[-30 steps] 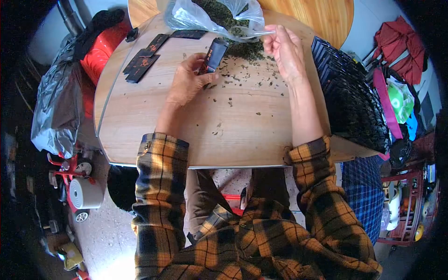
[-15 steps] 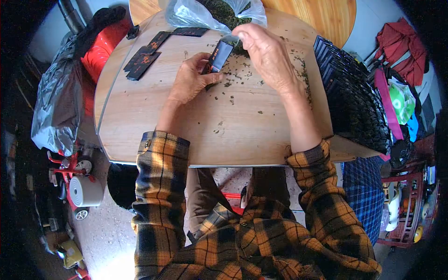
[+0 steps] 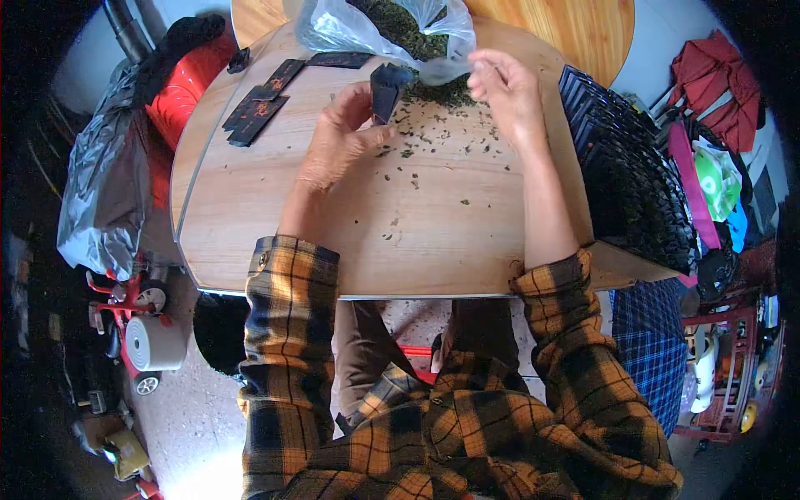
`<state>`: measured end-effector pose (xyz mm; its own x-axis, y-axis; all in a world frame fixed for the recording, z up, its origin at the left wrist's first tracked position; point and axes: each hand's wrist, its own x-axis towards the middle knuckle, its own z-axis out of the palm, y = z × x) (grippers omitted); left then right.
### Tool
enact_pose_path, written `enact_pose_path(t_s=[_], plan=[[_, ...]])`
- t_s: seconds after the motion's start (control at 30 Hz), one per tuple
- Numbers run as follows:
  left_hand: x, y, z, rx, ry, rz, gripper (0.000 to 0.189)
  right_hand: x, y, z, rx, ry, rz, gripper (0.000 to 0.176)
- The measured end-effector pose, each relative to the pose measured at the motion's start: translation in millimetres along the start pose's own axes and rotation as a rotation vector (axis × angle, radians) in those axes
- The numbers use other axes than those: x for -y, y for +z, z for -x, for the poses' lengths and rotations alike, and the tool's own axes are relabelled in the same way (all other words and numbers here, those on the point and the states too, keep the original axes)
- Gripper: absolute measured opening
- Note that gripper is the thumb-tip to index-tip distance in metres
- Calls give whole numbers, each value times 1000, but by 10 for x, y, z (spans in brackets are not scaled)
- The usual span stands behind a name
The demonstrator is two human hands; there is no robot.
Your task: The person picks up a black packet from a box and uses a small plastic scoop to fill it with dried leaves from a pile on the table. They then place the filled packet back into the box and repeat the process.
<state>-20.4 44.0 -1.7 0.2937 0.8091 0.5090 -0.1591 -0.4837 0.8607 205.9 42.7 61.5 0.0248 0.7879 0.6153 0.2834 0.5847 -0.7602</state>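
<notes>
Near the back middle of the wooden table, my left hand grips a small dark packet that stands upright between thumb and fingers. My right hand is raised to its right, apart from the packet, fingers bent together; whether they pinch anything cannot be made out. Behind both hands lies a clear plastic bag holding dark green dried leaves. Loose leaf bits are piled at its mouth and scattered over the wood. Several flat dark packets with orange print lie at the back left.
A box packed with many dark packets stands along the table's right side. Grey plastic and a red object are at the left. Beyond the right side are red cloth and a dark blue plaid cloth.
My right hand has moved right, away from the packet. The packet in my left hand has turned, showing its dark side where a pale inner side and orange print showed before.
</notes>
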Motion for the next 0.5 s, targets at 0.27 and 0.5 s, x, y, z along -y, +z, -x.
enact_pose_path(t_s=[0.27, 0.5], plan=[[-36, 16, 8, -171, 58, 32, 50, -16, -118, 89, 799, 360, -178, 21], [-49, -127, 5, -457, -5, -15, 46, -401, -64, 50, 303, 292, -11, 19]])
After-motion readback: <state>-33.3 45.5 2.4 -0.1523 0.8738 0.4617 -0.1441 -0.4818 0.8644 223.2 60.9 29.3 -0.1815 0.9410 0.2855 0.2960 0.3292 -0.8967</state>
